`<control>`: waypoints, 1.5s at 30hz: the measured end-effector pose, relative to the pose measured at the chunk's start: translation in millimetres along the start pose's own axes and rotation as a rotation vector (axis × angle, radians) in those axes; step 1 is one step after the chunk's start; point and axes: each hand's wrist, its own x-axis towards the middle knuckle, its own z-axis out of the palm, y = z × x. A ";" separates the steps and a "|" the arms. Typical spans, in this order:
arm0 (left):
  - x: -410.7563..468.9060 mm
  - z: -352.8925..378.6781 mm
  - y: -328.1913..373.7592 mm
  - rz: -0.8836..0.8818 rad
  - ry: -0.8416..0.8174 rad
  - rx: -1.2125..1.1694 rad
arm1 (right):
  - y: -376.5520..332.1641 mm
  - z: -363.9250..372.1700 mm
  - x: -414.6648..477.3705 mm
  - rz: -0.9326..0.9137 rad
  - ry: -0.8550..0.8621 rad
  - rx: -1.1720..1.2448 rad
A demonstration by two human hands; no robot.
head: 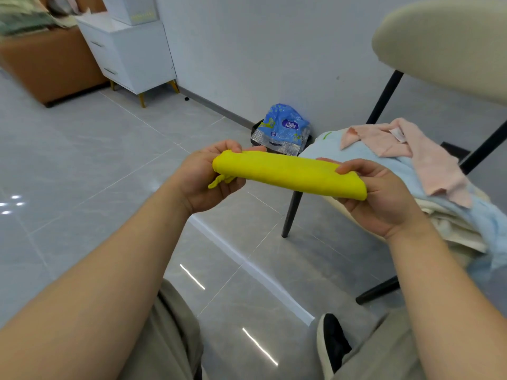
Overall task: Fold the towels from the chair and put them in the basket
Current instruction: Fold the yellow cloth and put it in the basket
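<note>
A yellow towel (288, 172), folded into a narrow flat strip, is held level in front of me above the floor. My left hand (203, 182) pinches its left end, where a small loop hangs down. My right hand (381, 198) grips its right end from below. To the right, the chair (444, 42) with a cream backrest and black legs carries a loose pile: a pink towel (428, 157) on top of a light blue towel (356, 152), with cream cloth (452, 229) underneath. No basket shows in the view.
A black bin (256, 133) lined with a blue printed plastic bag (285, 127) stands against the wall behind the towel. A white cabinet (129, 56) and an orange sofa (49, 67) are at the far left. Grey glossy floor tiles lie below; my shoe (332, 344) is bottom right.
</note>
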 end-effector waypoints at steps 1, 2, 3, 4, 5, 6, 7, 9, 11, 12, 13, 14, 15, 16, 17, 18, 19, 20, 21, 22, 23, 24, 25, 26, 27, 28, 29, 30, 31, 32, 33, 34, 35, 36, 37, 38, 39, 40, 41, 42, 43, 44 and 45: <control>0.8 -0.6 -0.4 -0.020 0.002 -0.026 | -0.9 0.8 -0.5 0.011 0.002 -0.003; 1.6 -1.7 -0.8 -0.045 0.006 -0.048 | -1.4 1.0 -1.0 0.027 0.011 0.016; 2.0 -3.0 -1.1 -0.074 0.014 -0.059 | -1.4 0.8 -0.7 0.030 0.028 0.029; 2.0 -3.6 -1.4 -0.103 0.025 -0.051 | -0.5 -0.3 0.1 0.038 0.051 0.016; 2.1 -4.6 -1.6 -0.127 0.039 -0.023 | 0.3 -0.8 0.3 0.055 0.060 -0.005; 2.3 -5.8 -1.8 -0.146 0.058 0.024 | 1.3 -1.6 0.6 0.064 0.064 -0.023; 3.1 -7.3 -2.7 -0.165 0.081 0.086 | 2.8 -3.2 1.4 0.079 0.061 -0.029; 5.5 -11.4 -5.7 -0.207 0.114 0.232 | 7.0 -7.3 5.2 0.153 0.056 -0.005; 7.8 -13.4 -11.0 -0.224 0.130 0.379 | 11.7 -9.6 7.7 0.229 0.113 -0.026; 9.2 -14.4 -14.3 -0.226 0.132 0.437 | 14.9 -9.6 8.8 0.238 0.146 -0.064; 10.4 -15.1 -17.4 -0.227 0.135 0.483 | 17.5 -7.7 9.7 0.231 0.178 -0.129; 11.4 -14.7 -20.2 -0.232 0.155 0.502 | 20.5 -6.0 10.9 0.214 0.205 -0.206; 12.4 -14.9 -22.3 -0.233 0.188 0.500 | 24.1 -5.4 12.2 0.199 0.226 -0.260; 13.5 -14.6 -24.5 -0.230 0.222 0.484 | 28.9 -6.0 13.7 0.197 0.247 -0.283; 15.0 -14.4 -27.0 -0.226 0.258 0.463 | 33.5 -6.3 15.7 0.220 0.277 -0.269; 16.6 -15.2 -29.8 -0.220 0.293 0.444 | 38.5 -6.7 18.0 0.260 0.320 -0.222; 18.5 -16.5 -33.3 -0.219 0.325 0.433 | 41.9 -5.6 19.4 0.304 0.363 -0.155; 20.1 -18.3 -37.8 -0.224 0.350 0.422 | 44.4 -3.9 20.7 0.343 0.393 -0.093; 20.5 -20.1 -42.2 -0.234 0.370 0.407 | 48.0 -3.7 22.8 0.377 0.403 -0.044; 21.6 -22.6 -46.8 -0.242 0.386 0.383 | 51.2 -3.2 24.5 0.412 0.405 -0.017; 22.6 -24.1 -51.0 -0.248 0.396 0.358 | 55.1 -2.9 26.1 0.445 0.414 0.003; 23.9 -25.3 -55.6 -0.249 0.404 0.329 | 60.5 -3.5 27.5 0.475 0.434 0.027; 24.5 -26.1 -59.5 -0.248 0.415 0.303 | 66.5 -3.4 28.5 0.502 0.458 0.047; 26.8 -27.3 -63.8 -0.248 0.424 0.281 | 72.8 -4.1 29.6 0.525 0.485 0.054; 29.7 -28.3 -67.7 -0.252 0.434 0.268 | 78.4 -4.4 31.5 0.543 0.506 0.051; 33.7 -30.5 -71.0 -0.254 0.446 0.254 | 82.7 -3.5 34.2 0.555 0.532 0.032; 37.1 -31.7 -73.3 -0.253 0.457 0.251 | 85.9 -1.2 37.5 0.554 0.549 0.003; 42.8 -34.2 -76.1 -0.252 0.472 0.261 | 89.8 0.7 42.6 0.537 0.572 -0.059; 48.5 -35.8 -78.6 -0.254 0.500 0.288 | 93.0 2.4 47.9 0.500 0.589 -0.157; 54.1 -36.7 -81.9 -0.252 0.532 0.332 | 95.9 5.0 53.1 0.456 0.595 -0.301; 58.2 -36.5 -85.1 -0.234 0.566 0.403 | 98.5 8.7 58.0 0.414 0.596 -0.456; 63.3 -36.9 -89.1 -0.214 0.599 0.478 | 100.9 12.8 62.7 0.385 0.586 -0.591; 68.7 -38.1 -93.9 -0.194 0.631 0.544 | 103.9 16.3 67.7 0.373 0.573 -0.691; 74.4 -40.1 -98.3 -0.194 0.666 0.575 | 107.0 18.8 73.2 0.370 0.565 -0.757; 81.0 -42.7 -101.0 -0.220 0.708 0.568 | 109.6 20.9 79.5 0.369 0.565 -0.798; 88.9 -47.3 -103.0 -0.251 0.746 0.551 | 112.6 21.6 86.6 0.360 0.571 -0.828; 96.9 -52.7 -104.2 -0.262 0.772 0.549 | 116.4 21.5 93.9 0.338 0.578 -0.861; 104.6 -59.4 -105.1 -0.250 0.788 0.580 | 121.1 20.5 100.5 0.308 0.583 -0.901; 112.0 -67.9 -107.0 -0.211 0.799 0.655 | 126.5 18.8 106.6 0.283 0.586 -0.936; 117.7 -76.5 -108.4 -0.174 0.811 0.744 | 132.6 16.9 112.4 0.267 0.591 -0.963; 121.5 -85.6 -111.3 -0.145 0.826 0.805 | 139.2 15.3 117.4 0.272 0.596 -0.980; 125.2 -93.9 -114.3 -0.139 0.844 0.821 | 146.8 14.1 123.7 0.294 0.600 -0.985; 128.1 -101.5 -117.0 -0.142 0.858 0.816 | 154.6 13.2 130.0 0.329 0.595 -0.981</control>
